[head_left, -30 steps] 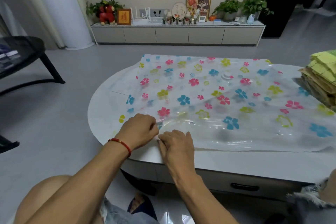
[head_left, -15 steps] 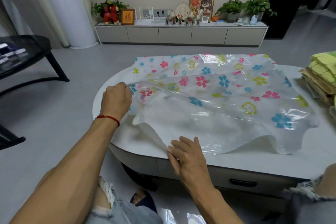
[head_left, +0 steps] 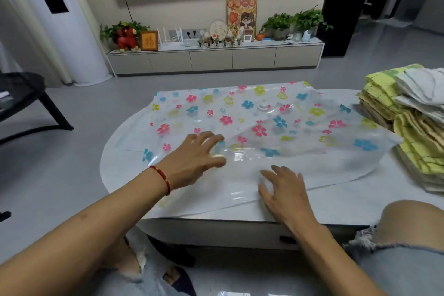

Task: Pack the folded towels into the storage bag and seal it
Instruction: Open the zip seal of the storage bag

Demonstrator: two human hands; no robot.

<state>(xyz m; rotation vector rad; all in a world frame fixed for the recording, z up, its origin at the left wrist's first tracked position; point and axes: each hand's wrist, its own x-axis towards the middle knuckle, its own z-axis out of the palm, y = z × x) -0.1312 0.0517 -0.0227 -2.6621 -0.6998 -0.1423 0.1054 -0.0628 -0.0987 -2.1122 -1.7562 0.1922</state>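
Note:
A clear plastic storage bag [head_left: 264, 122] printed with pink, blue and yellow flowers lies spread across the white oval table [head_left: 115, 170]. Its upper sheet is raised on the right side, so the mouth gapes toward me. My left hand [head_left: 194, 158], a red cord at its wrist, reaches with spread fingers into the bag's near left part. With its fingers straight, my right hand [head_left: 283, 187] rests flat on the bag's near edge. A stack of folded yellow, tan and white towels [head_left: 408, 122] stands on the table's right end, apart from both hands.
A low TV cabinet [head_left: 216, 57] with plants and ornaments runs along the far wall under a television. A black side table [head_left: 21, 101] stands at the left on the grey floor. My knees in torn jeans are below the table's near edge.
My left hand let go of the lifted upper sheet and now reaches open into the bag. The sheet has dropped lower at the left. My right hand stays on the near edge.

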